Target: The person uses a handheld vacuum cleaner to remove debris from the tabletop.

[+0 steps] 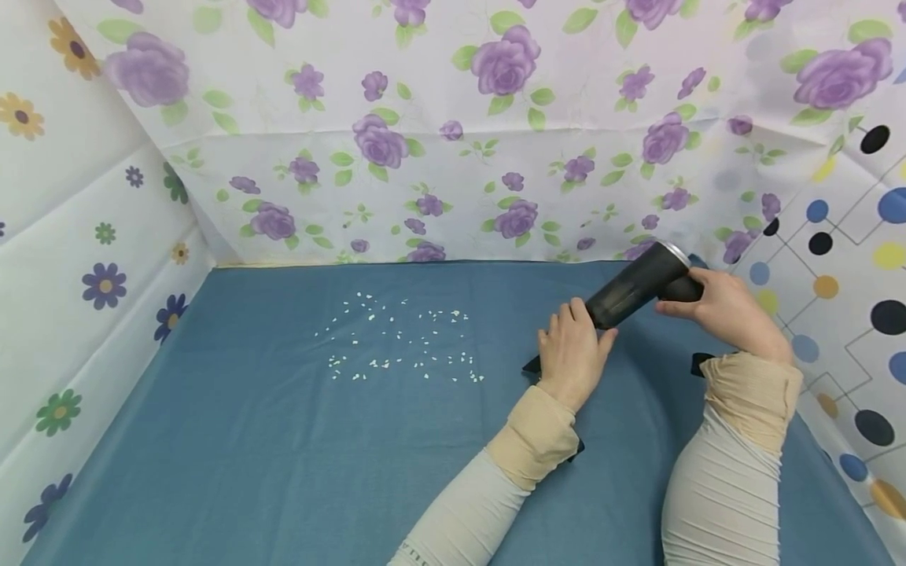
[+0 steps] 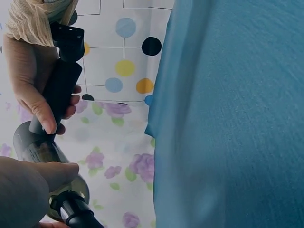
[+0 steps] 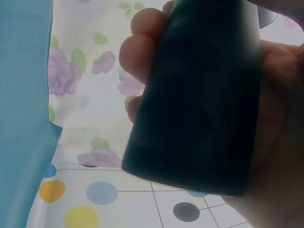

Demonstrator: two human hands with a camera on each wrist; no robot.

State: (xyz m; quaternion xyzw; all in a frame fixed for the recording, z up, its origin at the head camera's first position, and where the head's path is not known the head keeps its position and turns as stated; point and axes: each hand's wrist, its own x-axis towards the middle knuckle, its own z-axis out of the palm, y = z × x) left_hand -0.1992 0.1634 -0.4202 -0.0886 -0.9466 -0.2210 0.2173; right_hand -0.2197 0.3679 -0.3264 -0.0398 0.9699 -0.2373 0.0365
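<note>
Handheld vacuum (image 1: 633,284), black, is located at the right side of the blue cloth (image 1: 248,440), slanting in the head view from its silver-rimmed end at upper right down toward lower left. Right hand (image 1: 739,310) grasps the handle (image 3: 199,99); its fingers are wrapped round one side, as the right wrist view confirms. Left hand (image 1: 569,354) grasps the front end, thumb on one side and fingers on the other. A dark tip (image 1: 532,365) shows just beside the left hand; whether it touches the cloth cannot be told. White bits (image 1: 380,364) lie scattered on the cloth, left of the vacuum and apart from it. A purple-flowered sheet (image 1: 439,86) hangs behind; a dotted sheet (image 1: 852,314) stands at right.
</note>
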